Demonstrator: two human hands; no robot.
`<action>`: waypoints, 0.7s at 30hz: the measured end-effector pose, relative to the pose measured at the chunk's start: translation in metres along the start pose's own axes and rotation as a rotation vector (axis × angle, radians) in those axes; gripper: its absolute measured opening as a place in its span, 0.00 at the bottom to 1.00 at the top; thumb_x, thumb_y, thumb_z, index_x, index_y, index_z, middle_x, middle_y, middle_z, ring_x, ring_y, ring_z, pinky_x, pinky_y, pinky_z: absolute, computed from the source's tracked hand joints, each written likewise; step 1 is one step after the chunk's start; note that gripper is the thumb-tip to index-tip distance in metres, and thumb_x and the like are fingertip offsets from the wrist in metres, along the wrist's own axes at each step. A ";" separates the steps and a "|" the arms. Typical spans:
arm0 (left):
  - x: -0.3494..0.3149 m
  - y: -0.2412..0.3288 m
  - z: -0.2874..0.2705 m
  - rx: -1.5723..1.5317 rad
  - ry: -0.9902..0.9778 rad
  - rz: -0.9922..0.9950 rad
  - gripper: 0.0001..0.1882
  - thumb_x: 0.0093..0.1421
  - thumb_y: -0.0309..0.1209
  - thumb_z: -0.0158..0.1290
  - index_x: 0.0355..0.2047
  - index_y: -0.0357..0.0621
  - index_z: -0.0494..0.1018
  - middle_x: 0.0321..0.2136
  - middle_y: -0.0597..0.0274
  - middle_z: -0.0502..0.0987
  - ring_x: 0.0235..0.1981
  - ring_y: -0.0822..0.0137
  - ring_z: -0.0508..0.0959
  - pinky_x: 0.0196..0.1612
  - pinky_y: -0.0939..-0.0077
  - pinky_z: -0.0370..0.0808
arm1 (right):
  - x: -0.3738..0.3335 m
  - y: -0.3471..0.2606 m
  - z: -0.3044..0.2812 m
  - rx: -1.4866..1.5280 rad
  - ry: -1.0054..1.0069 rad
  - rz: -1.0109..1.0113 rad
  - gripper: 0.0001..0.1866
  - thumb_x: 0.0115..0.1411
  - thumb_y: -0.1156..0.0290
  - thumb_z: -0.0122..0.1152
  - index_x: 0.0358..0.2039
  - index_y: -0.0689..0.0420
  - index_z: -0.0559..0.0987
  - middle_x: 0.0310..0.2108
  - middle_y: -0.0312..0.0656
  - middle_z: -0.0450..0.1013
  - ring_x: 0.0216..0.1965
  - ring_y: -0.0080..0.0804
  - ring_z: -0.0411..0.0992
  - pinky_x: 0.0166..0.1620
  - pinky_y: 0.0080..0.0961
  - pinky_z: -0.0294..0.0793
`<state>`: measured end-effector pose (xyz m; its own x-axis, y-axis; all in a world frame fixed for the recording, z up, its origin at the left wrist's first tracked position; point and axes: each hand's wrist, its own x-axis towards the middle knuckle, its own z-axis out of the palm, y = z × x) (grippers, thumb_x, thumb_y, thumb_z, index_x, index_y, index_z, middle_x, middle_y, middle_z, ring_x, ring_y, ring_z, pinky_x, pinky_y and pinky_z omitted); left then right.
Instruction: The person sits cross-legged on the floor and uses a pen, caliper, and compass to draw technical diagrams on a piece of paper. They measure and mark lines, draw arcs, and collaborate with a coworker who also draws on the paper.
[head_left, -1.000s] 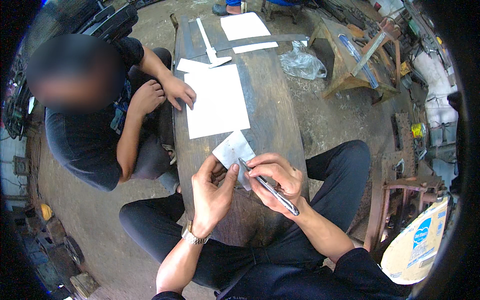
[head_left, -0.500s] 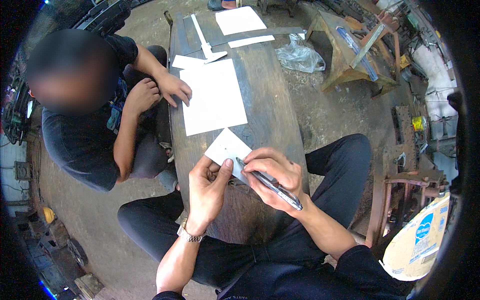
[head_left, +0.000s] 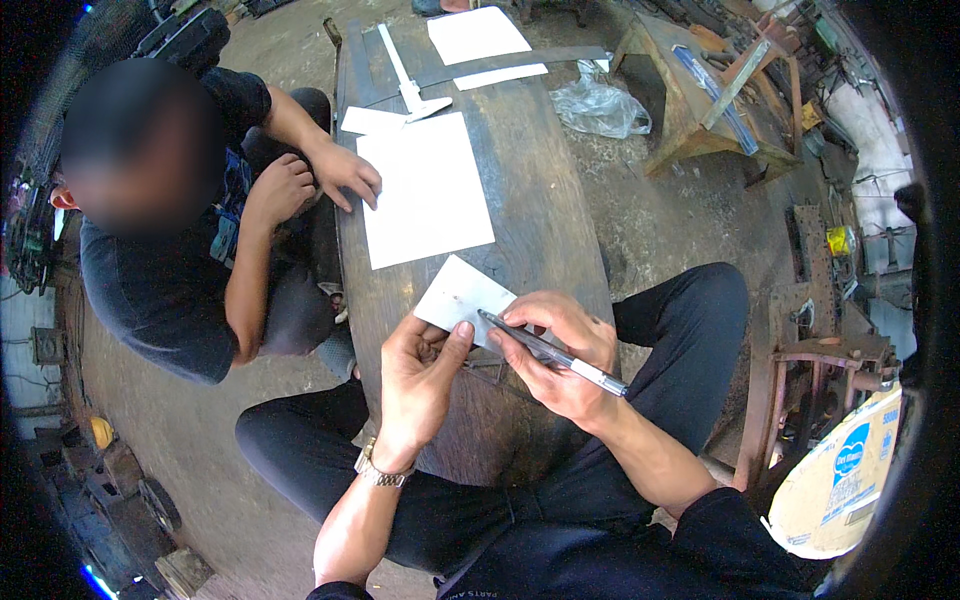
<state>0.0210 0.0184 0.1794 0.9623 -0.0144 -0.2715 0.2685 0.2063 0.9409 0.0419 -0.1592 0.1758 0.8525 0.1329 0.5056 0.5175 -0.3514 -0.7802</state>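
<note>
A small white card [head_left: 455, 288] is pinched in my left hand [head_left: 423, 365], the thumb lying on its face and the fingers underneath. Small dark marks show on the card. My right hand [head_left: 562, 350] grips a dark pen [head_left: 550, 350] with a clear barrel, its tip at or just above the card; whether it touches I cannot tell. Part of the right hand covers the card's right edge. Both hands are over the near end of a dark wooden bench. Just beyond the card lies a large white sheet [head_left: 425, 190].
A white caliper [head_left: 402, 75], a flat dark metal strip [head_left: 480, 70] and more white paper [head_left: 480, 35] lie at the bench's far end. At the left sits a co-worker, one hand [head_left: 350, 178] on the sheet. A plastic bag [head_left: 602, 105] and a wooden stand [head_left: 690, 100] are at the right.
The pen has turned flatter, its back end swinging to the right as my right hand shifts slightly right. My left hand still holds the card, raised a little. The co-worker's head has moved slightly.
</note>
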 end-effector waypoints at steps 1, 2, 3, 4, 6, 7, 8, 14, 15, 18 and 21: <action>0.000 0.001 0.001 0.056 0.037 -0.060 0.15 0.70 0.24 0.55 0.55 0.32 0.72 0.43 0.59 0.82 0.43 0.75 0.79 0.47 0.79 0.76 | 0.000 0.001 0.001 0.013 0.000 0.007 0.13 0.53 0.79 0.76 0.37 0.59 0.80 0.35 0.45 0.80 0.36 0.39 0.81 0.40 0.31 0.81; 0.000 0.002 0.001 0.026 -0.004 -0.002 0.15 0.70 0.24 0.56 0.55 0.33 0.72 0.44 0.60 0.82 0.44 0.75 0.79 0.47 0.79 0.76 | 0.001 0.002 0.001 0.025 -0.002 0.015 0.13 0.53 0.79 0.76 0.37 0.60 0.80 0.35 0.45 0.81 0.37 0.38 0.82 0.41 0.30 0.81; 0.000 0.002 0.002 0.020 -0.017 0.014 0.15 0.70 0.24 0.56 0.55 0.34 0.72 0.44 0.60 0.81 0.45 0.76 0.78 0.47 0.79 0.76 | 0.001 0.003 0.002 0.031 0.002 0.025 0.14 0.53 0.80 0.76 0.37 0.60 0.80 0.35 0.45 0.81 0.37 0.36 0.82 0.41 0.28 0.81; 0.000 0.003 0.002 0.028 -0.020 0.015 0.15 0.70 0.24 0.56 0.55 0.34 0.72 0.45 0.61 0.81 0.45 0.76 0.78 0.48 0.79 0.75 | 0.001 0.003 0.002 0.035 -0.009 0.059 0.13 0.53 0.80 0.76 0.37 0.61 0.80 0.35 0.45 0.81 0.37 0.35 0.82 0.41 0.28 0.80; 0.000 0.003 0.002 0.025 -0.051 0.022 0.15 0.69 0.24 0.56 0.55 0.34 0.72 0.46 0.61 0.79 0.47 0.76 0.77 0.49 0.79 0.75 | 0.000 0.003 0.001 0.023 -0.017 0.132 0.13 0.52 0.81 0.76 0.36 0.61 0.80 0.35 0.44 0.81 0.36 0.34 0.81 0.42 0.27 0.80; 0.000 0.003 0.001 0.035 -0.057 0.019 0.15 0.69 0.24 0.56 0.55 0.34 0.72 0.46 0.61 0.80 0.47 0.76 0.77 0.49 0.79 0.75 | 0.000 0.004 0.001 0.043 -0.017 0.136 0.13 0.53 0.80 0.76 0.36 0.61 0.80 0.36 0.45 0.80 0.38 0.34 0.81 0.43 0.28 0.80; 0.000 0.003 0.000 0.057 -0.055 0.015 0.15 0.69 0.24 0.56 0.55 0.34 0.72 0.45 0.62 0.80 0.47 0.76 0.77 0.49 0.79 0.75 | -0.001 0.004 0.000 0.057 -0.014 0.139 0.13 0.53 0.79 0.76 0.36 0.60 0.80 0.37 0.45 0.80 0.39 0.35 0.81 0.43 0.29 0.80; -0.001 -0.001 -0.004 0.072 -0.033 -0.066 0.15 0.69 0.25 0.57 0.54 0.32 0.72 0.46 0.60 0.80 0.48 0.75 0.77 0.51 0.79 0.75 | 0.003 0.019 -0.006 0.149 -0.119 0.109 0.13 0.53 0.75 0.77 0.36 0.58 0.80 0.43 0.47 0.80 0.45 0.40 0.80 0.47 0.34 0.79; -0.001 -0.002 -0.004 0.076 -0.041 -0.083 0.15 0.70 0.25 0.56 0.54 0.31 0.72 0.46 0.59 0.80 0.49 0.74 0.78 0.52 0.77 0.76 | 0.003 0.022 -0.006 0.175 -0.146 0.128 0.14 0.52 0.74 0.77 0.36 0.58 0.80 0.43 0.47 0.80 0.45 0.41 0.80 0.48 0.34 0.78; -0.002 -0.004 -0.005 0.051 -0.064 -0.099 0.15 0.70 0.24 0.55 0.54 0.30 0.72 0.46 0.56 0.81 0.51 0.72 0.78 0.54 0.75 0.77 | -0.001 0.029 -0.007 0.244 -0.200 0.198 0.14 0.53 0.73 0.78 0.36 0.59 0.80 0.45 0.48 0.80 0.47 0.41 0.79 0.51 0.35 0.77; -0.002 -0.005 -0.003 0.049 -0.077 -0.082 0.15 0.70 0.24 0.55 0.54 0.29 0.71 0.47 0.55 0.81 0.52 0.71 0.79 0.54 0.74 0.78 | -0.007 0.033 -0.006 0.293 -0.193 0.227 0.14 0.54 0.73 0.77 0.37 0.59 0.80 0.45 0.48 0.80 0.48 0.39 0.78 0.52 0.35 0.76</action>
<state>0.0172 0.0206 0.1746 0.9370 -0.1047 -0.3331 0.3462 0.1529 0.9256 0.0529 -0.1777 0.1490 0.9311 0.2638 0.2520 0.2903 -0.1172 -0.9497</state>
